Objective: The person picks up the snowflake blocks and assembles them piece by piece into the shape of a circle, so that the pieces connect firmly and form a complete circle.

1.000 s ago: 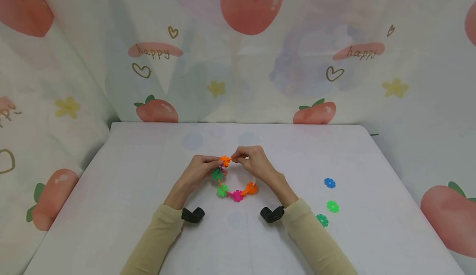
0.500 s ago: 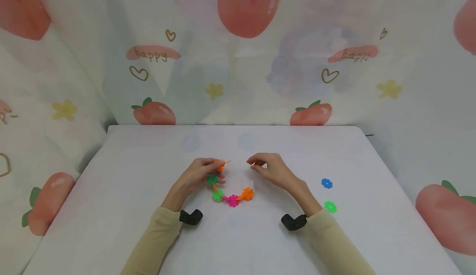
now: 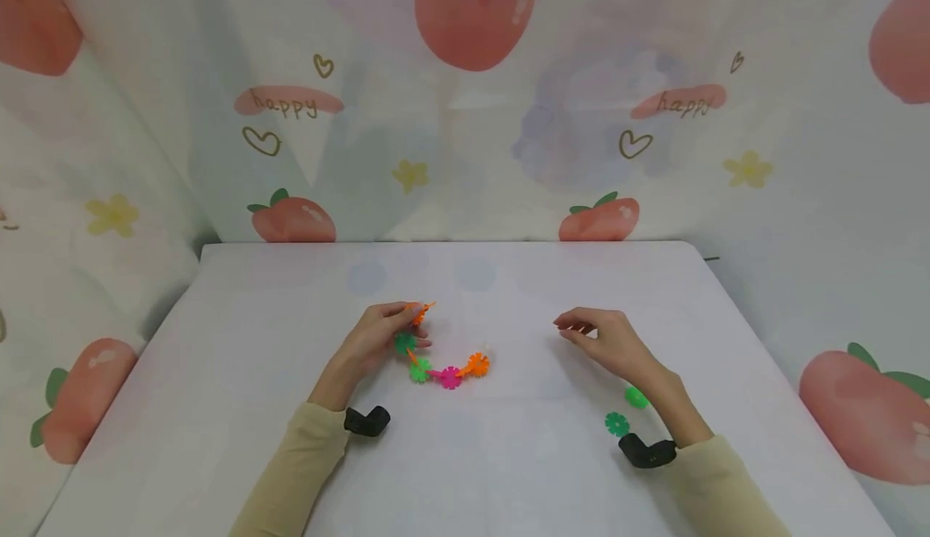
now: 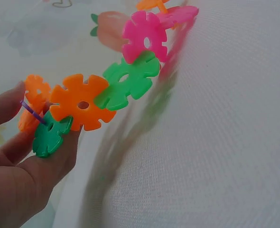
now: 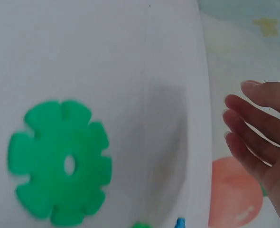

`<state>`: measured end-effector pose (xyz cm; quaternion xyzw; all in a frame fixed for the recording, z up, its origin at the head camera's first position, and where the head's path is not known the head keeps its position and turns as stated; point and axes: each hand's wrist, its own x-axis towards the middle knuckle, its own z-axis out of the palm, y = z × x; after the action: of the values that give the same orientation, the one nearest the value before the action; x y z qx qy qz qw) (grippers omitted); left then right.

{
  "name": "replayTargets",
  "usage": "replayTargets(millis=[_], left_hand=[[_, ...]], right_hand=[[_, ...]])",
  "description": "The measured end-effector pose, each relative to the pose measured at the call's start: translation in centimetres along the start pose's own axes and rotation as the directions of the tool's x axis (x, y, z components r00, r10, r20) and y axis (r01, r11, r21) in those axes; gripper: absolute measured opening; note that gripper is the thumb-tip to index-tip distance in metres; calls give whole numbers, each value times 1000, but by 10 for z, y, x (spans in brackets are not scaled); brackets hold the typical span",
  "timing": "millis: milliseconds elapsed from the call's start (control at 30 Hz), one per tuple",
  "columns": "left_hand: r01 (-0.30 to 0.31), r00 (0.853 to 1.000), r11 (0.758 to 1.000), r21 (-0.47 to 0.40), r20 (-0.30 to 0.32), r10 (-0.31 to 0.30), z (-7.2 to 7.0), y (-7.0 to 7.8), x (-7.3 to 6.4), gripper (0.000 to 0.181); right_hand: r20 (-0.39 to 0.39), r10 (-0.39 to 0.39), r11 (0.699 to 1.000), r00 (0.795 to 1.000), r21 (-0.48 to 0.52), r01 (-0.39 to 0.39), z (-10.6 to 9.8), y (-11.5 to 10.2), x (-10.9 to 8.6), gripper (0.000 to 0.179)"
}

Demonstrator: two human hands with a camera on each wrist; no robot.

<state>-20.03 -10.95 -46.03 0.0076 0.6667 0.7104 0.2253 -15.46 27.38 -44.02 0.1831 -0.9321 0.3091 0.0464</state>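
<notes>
My left hand (image 3: 378,339) pinches one end of a chain of interlocking snowflake discs (image 3: 450,377). In the left wrist view the chain runs from an orange disc (image 4: 37,88) by the thumb. A purple disc (image 4: 33,112) seen edge-on and a dark green disc (image 4: 52,134) follow. Beyond are another orange disc (image 4: 79,102), a light green disc (image 4: 130,80) and a pink disc (image 4: 144,35). My right hand (image 3: 613,343) hovers over the right part of the table, fingers loosely bent and holding nothing.
Near my right wrist lie a loose dark green disc (image 3: 617,424) and a light green disc (image 3: 636,396). A blue disc (image 5: 180,223) peeks in at the right wrist view's bottom; the right hand seems to hide it from the head camera. The table (image 3: 508,456) meets a printed cloth wall.
My right hand has let go of the chain's upper end and moved right, towards the loose discs. My left hand keeps its pinch on the chain.
</notes>
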Motion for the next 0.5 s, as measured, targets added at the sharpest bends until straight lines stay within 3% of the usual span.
replayTargets(millis=[333, 500], left_hand=[[5, 1000, 1000, 14, -1, -5, -3, -2, 2, 42], [1, 1000, 1000, 28, 12, -1, -2, -1, 2, 42]], right_hand=[[-37, 106, 991, 994, -75, -108, -25, 31, -32, 19], [-31, 191, 975, 981, -107, -193, -34, 45, -44, 21]])
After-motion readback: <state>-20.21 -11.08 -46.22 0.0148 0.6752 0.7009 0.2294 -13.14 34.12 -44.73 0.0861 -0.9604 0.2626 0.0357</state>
